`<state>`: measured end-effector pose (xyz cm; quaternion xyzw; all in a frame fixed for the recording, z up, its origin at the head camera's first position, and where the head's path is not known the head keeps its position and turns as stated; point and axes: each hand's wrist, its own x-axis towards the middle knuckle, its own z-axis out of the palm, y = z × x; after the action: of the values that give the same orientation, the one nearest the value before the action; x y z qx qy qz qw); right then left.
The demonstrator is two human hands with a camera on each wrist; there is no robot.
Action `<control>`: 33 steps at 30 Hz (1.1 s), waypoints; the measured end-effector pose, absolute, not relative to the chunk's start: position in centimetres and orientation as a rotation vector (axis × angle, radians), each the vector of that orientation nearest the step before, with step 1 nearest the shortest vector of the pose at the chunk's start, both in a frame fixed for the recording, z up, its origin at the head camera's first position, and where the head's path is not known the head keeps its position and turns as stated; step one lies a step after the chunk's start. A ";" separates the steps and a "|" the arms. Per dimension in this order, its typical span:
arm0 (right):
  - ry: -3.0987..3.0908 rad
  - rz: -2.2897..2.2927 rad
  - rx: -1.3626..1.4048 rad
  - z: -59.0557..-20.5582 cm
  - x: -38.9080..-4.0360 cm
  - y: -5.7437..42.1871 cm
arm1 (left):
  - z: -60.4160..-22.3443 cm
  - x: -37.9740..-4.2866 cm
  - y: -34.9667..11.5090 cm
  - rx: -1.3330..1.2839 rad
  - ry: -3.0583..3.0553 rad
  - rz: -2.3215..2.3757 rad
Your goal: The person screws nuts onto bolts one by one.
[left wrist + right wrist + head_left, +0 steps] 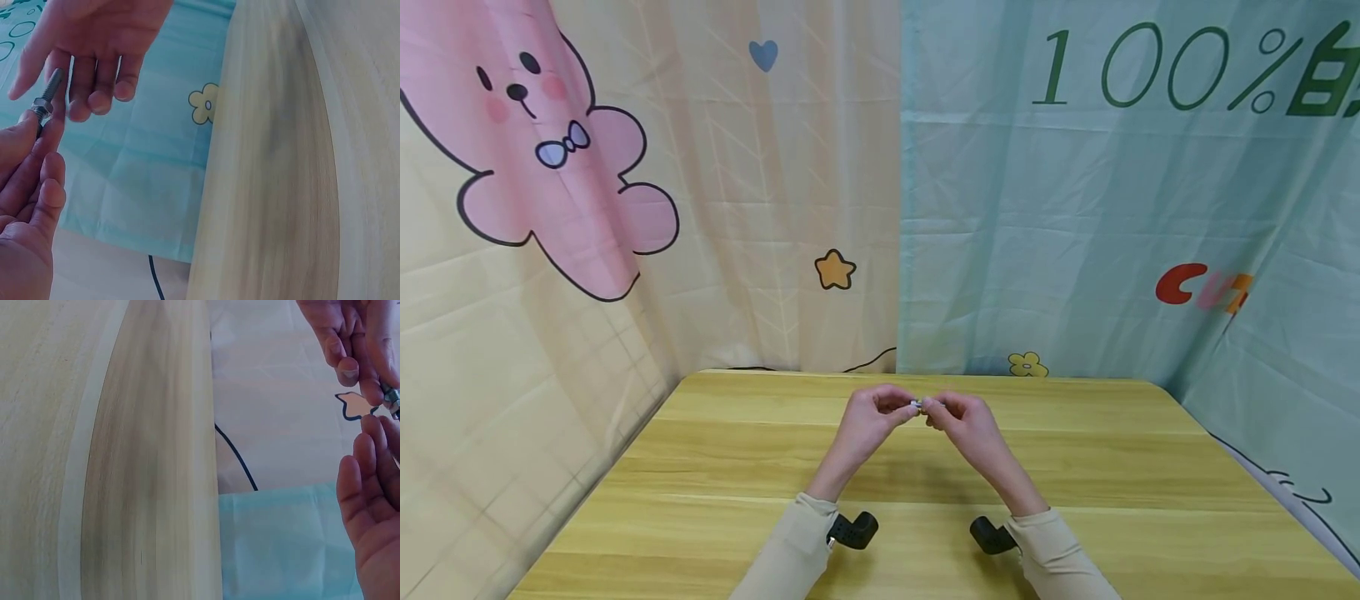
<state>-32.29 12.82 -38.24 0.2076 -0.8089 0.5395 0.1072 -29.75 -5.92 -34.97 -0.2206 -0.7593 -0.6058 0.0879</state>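
My left hand [871, 419] pinches a metal bolt [54, 82] near one end, between thumb and index finger. On its threaded shank sits a hex nut [42, 105], just beyond the left thumb tip. Close by on the other side is my right hand [966, 425]. In the left wrist view its thumb stands away from the bolt, while its index finger lies behind the shank; whether that finger touches cannot be made out. The right wrist view shows the right fingers [370, 481] loosely bent below the nut, with part of the bolt cut off by the frame edge.
Both hands are above a wooden table [737, 467], towards its far edge. Printed curtains [1037, 208] hang behind and at the sides. A dark camera [855, 531] is strapped at the left wrist, another camera [992, 536] at the right.
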 end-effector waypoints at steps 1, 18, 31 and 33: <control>-2.383 1.591 0.605 -38.2 -32.3 12.8 | -34.9 -29.7 -5.9 -0.655 -2.263 -1.797; -2.320 1.594 0.757 -37.6 -31.8 12.6 | -34.9 -29.7 -6.0 -0.628 -2.270 -1.793; -2.323 1.569 0.689 -38.3 -32.4 12.9 | -35.1 -29.9 -5.9 -0.643 -2.254 -1.811; -2.303 1.558 0.729 -38.3 -32.4 12.8 | -35.1 -29.9 -5.8 -0.641 -2.248 -1.808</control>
<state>-32.45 12.83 -38.27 0.2514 -0.7941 0.5372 0.1329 -29.90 -5.85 -35.14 -0.2160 -0.7573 -0.6092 0.0929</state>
